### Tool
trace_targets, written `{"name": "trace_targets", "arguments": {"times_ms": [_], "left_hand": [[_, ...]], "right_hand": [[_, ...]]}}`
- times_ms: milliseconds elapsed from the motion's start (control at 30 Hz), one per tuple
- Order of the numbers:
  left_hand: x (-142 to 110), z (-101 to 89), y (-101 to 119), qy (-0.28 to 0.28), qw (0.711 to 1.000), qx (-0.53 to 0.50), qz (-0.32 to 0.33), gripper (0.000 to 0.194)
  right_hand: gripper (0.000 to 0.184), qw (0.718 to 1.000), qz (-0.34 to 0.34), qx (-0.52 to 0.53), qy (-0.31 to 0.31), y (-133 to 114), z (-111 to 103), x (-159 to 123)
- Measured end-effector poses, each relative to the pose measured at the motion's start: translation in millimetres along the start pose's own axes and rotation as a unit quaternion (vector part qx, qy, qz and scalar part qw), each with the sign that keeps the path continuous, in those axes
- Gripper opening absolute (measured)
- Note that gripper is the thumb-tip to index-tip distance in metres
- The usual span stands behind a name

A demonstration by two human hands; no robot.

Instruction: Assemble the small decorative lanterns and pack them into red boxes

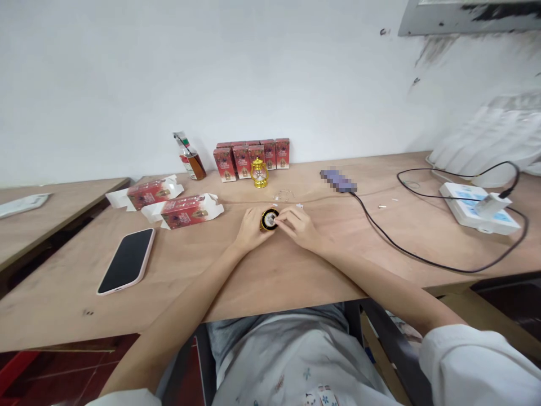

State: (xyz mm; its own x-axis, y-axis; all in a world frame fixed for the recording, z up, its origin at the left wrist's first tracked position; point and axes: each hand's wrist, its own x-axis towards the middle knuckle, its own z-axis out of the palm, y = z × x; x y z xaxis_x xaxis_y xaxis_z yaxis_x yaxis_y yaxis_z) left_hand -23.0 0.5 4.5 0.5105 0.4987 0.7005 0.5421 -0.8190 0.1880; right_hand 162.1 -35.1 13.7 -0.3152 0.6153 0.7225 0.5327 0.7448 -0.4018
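Round blk/gold piece [269, 219]: side partly hidden by L hand [251, 230], face partly by R hand [301, 226]. Anything betw. R fingertips too sm. to ID. Clear bits [284, 195] just beyond: too sm. to tell. Rear red boxes [252, 143], far ctr: mostly hidden by front ones; gold lantern [259, 174] covers part of a front box [256, 151]. Box print too sm. to read. Purple item [341, 181], far R: pixelated, ID unclear. Sm. bit [382, 206], R side: can't ID. White stack [490, 138], far R, cut by R edge. Gray panel [477, 21]: cut by top/R edges. White item [23, 205], far L: cut by L edge. Both sleeves [469, 361] cut at bottom.
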Motion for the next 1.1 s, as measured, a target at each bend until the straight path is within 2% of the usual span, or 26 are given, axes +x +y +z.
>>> {"name": "trace_targets", "arguments": {"times_ms": [100,167,267,367,667,767,900,967,1033,1100], "left_hand": [[0,0.6,1,0.011,1.000,0.009,0.020,0.047],[0,-0.3,3,0.016,1.000,0.026,0.006,0.044],[0,-2.1,6,0.018,0.998,0.059,-0.030,0.040],[0,-2.7,9,0.016,0.995,0.088,-0.038,0.036],[1,1.2,13,0.051,0.983,0.174,0.043,0.032],[1,0.1,13,0.057,0.981,0.182,0.048,0.037],[1,-2.4,9,0.048,0.981,0.182,0.036,0.046],[1,-3.4,6,0.036,0.982,0.181,0.028,0.051],[1,-4.2,3,0.022,0.985,0.171,0.027,0.055],[1,-4.6,0,0.013,0.988,0.154,0.030,0.058]], "right_hand": [[0.028,0.996,0.041,0.066,0.041,-3,1,1],[0.028,0.990,0.086,0.096,0.052,-5,4,2],[0.027,0.980,0.147,0.123,0.050,-6,11,1],[0.027,0.970,0.189,0.143,0.045,-4,19,-1],[0.031,0.934,0.287,0.201,0.071,-4,32,-5],[0.035,0.911,0.306,0.263,0.083,-7,33,-4],[0.031,0.854,0.341,0.381,0.097,-7,33,-1],[0.030,0.840,0.352,0.398,0.110,-4,30,0],[0.029,0.861,0.346,0.350,0.127,1,24,2],[0.024,0.917,0.288,0.242,0.132,6,14,3]]}}
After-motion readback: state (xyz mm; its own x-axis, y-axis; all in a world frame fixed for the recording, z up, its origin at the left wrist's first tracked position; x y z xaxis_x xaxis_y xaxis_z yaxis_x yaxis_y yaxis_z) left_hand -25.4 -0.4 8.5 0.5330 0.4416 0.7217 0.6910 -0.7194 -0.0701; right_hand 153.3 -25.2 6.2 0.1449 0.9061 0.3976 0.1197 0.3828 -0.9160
